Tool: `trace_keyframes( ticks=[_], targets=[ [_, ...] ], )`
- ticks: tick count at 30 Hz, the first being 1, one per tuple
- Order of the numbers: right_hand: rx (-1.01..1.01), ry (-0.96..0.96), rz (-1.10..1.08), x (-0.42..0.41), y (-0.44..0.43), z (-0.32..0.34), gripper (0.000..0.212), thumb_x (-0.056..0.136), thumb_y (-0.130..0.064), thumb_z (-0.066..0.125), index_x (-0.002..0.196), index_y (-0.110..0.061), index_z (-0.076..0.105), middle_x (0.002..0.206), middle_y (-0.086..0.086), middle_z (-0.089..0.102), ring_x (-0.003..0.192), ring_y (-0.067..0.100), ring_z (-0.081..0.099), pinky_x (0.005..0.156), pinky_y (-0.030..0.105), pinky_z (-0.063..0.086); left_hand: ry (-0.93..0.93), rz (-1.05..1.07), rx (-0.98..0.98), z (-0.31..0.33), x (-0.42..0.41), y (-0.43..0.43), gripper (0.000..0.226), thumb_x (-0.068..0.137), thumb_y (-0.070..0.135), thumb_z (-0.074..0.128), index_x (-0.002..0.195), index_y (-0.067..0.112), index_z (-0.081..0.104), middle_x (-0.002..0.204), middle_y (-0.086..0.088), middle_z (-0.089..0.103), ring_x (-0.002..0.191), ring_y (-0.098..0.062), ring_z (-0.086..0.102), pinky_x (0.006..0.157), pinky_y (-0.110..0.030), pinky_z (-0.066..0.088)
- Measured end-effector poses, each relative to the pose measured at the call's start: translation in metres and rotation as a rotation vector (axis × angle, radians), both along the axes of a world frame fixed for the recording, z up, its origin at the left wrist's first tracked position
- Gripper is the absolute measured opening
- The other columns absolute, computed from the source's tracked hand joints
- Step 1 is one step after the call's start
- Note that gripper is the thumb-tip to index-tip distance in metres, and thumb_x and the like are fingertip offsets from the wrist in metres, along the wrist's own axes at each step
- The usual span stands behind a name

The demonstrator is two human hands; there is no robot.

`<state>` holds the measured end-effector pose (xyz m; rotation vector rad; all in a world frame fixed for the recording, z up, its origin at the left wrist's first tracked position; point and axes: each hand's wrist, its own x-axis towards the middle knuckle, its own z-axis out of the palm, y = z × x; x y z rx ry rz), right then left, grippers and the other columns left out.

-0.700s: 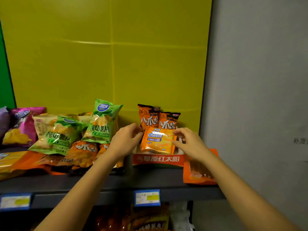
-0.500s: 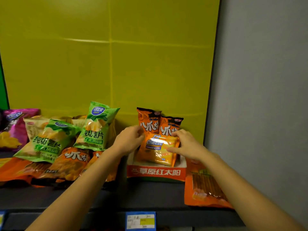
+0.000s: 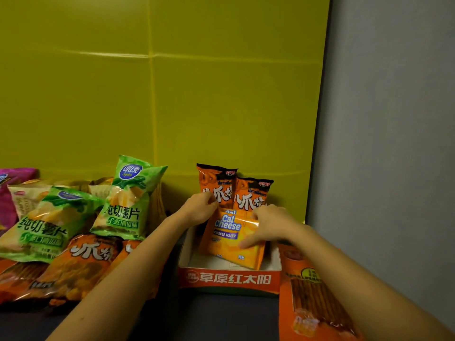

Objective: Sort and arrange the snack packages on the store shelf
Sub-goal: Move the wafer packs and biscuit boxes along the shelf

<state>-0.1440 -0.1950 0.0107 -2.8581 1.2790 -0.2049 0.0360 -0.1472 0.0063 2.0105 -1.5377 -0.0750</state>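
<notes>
Wafer pack, orange with "Cal cheese" on its face, stands in the red tray and leans back on the two orange bags behind it. There is only the head view. The left hand sits at the pack's upper left corner, fingers curled and pinched on the edge of the left orange bag, touching the pack's top edge as well. The right hand lies across the pack's right side, fingers spread flat and pressed on the front, one fingertip low on the face. Neither hand lifts the pack; both steady it.

Judged from this, the step in hand is seating the pack upright in the tray, face forward. To do it well, the right hand should push the bottom edge back until it meets the tray floor squarely, while the left holds the bags behind from tipping forward. Light pressure should do, since wafers likely crack under a squeeze. The pack tilts a little to its right, so it wants straightening before release.

Left of the left hand, well apart from the tray, green chip bags lie heaped on more orange bags, not yet sorted. Just right of the right forearm a stick pack lies flat beside the tray on the shelf.
</notes>
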Motion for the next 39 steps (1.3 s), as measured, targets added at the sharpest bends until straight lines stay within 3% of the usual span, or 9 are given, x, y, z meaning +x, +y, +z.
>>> trace_keyframes(
  ticks=[7, 11, 13, 17, 21, 26, 32, 35, 39],
  targets=[
    [0.215, -0.652, 0.015, -0.037, -0.01, 0.033, 0.027, 0.061, -0.037, 0.082, 0.077, -0.027, 0.063, 0.095, -0.001, 0.062, 0.089, 0.012, 0.055, 0.074, 0.031, 0.046, -0.058, -0.022, 0.074, 0.002, -0.003, 0.003, 0.049, 0.102, 0.029, 0.02, 0.146, 0.008, 0.024, 0.139, -0.023, 0.045, 0.126, -0.036, 0.044, 0.105, -0.04, 0.037],
    [0.319, -1.019, 0.066, -0.053, -0.011, 0.033, 0.016, 0.069, -0.017, 0.079, 0.079, -0.02, 0.067, 0.088, 0.006, 0.067, 0.087, 0.018, 0.061, 0.073, 0.029, 0.051, -0.36, 0.05, 0.068, -0.009, -0.008, 0.001, 0.062, 0.1, 0.021, 0.028, 0.149, 0.014, -0.009, 0.129, -0.023, 0.048, 0.112, -0.039, 0.051, 0.09, -0.043, 0.044],
    [0.318, -1.099, 0.059, -0.059, -0.011, 0.03, 0.016, 0.076, -0.013, 0.072, 0.091, -0.015, 0.065, 0.09, 0.007, 0.064, 0.081, 0.017, 0.061, 0.065, 0.021, 0.05, -0.401, 0.048, 0.084, -0.015, -0.009, -0.005, 0.059, 0.099, 0.029, 0.026, 0.15, 0.021, -0.004, 0.126, -0.021, 0.049, 0.107, -0.038, 0.053, 0.083, -0.041, 0.045],
    [0.379, -1.339, 0.014, -0.074, -0.01, 0.027, 0.018, 0.088, -0.016, 0.058, 0.106, -0.014, 0.059, 0.094, 0.006, 0.062, 0.072, 0.01, 0.06, 0.05, 0.012, 0.052, -0.072, 0.124, 0.107, -0.014, -0.015, -0.006, 0.076, 0.084, 0.067, 0.04, 0.132, 0.009, 0.038, 0.126, -0.013, 0.055, 0.109, -0.03, 0.056, 0.081, -0.036, 0.044],
    [0.429, -1.445, -0.065, -0.089, -0.009, 0.024, 0.028, 0.092, -0.024, 0.053, 0.116, -0.011, 0.057, 0.086, 0.001, 0.064, 0.066, 0.012, 0.064, 0.046, 0.017, 0.054, -0.074, 0.121, 0.262, -0.014, -0.024, -0.005, 0.1, 0.062, 0.062, 0.072, 0.132, 0.005, 0.028, 0.136, -0.01, 0.049, 0.123, -0.03, 0.051, 0.1, -0.041, 0.045],
    [0.422, -1.455, -0.089, -0.105, -0.006, 0.02, 0.021, 0.093, -0.03, 0.05, 0.108, -0.017, 0.056, 0.086, 0.0, 0.064, 0.049, 0.0, 0.066, 0.043, 0.018, 0.053, 0.347, 0.072, 0.244, -0.012, -0.033, -0.009, 0.123, 0.063, 0.032, 0.084, 0.143, 0.001, -0.004, 0.151, -0.013, 0.029, 0.137, -0.032, 0.034, 0.11, -0.042, 0.034],
    [0.439, -1.527, -0.101, -0.11, -0.004, 0.023, 0.015, 0.093, -0.029, 0.05, 0.082, -0.022, 0.057, 0.084, 0.002, 0.064, 0.049, 0.001, 0.066, 0.047, 0.022, 0.055, 0.587, 0.047, 0.098, -0.004, -0.025, 0.002, 0.072, 0.053, 0.02, 0.09, 0.114, 0.009, 0.052, 0.12, -0.007, 0.06, 0.113, -0.029, 0.057, 0.097, -0.043, 0.048],
    [0.532, -1.552, -0.08, -0.105, 0.0, 0.026, 0.015, 0.094, -0.028, 0.048, 0.082, -0.022, 0.055, 0.083, 0.002, 0.063, 0.046, 0.002, 0.065, 0.043, 0.024, 0.054, 0.728, -0.018, -0.023, 0.005, -0.022, 0.014, 0.058, 0.052, 0.013, 0.089, 0.103, 0.008, 0.062, 0.105, -0.01, 0.069, 0.092, -0.028, 0.068, 0.08, -0.044, 0.058],
    [0.646, -1.565, -0.039, -0.087, 0.006, 0.031, 0.015, 0.094, -0.029, 0.047, 0.083, -0.023, 0.054, 0.076, 0.001, 0.066, 0.044, 0.002, 0.064, 0.039, 0.022, 0.053, 0.767, -0.114, -0.253, 0.037, -0.019, 0.042, 0.024, 0.069, 0.004, 0.078, 0.087, 0.012, 0.063, 0.081, -0.003, 0.067, 0.052, -0.005, 0.065, 0.048, -0.02, 0.055]
  ],
)
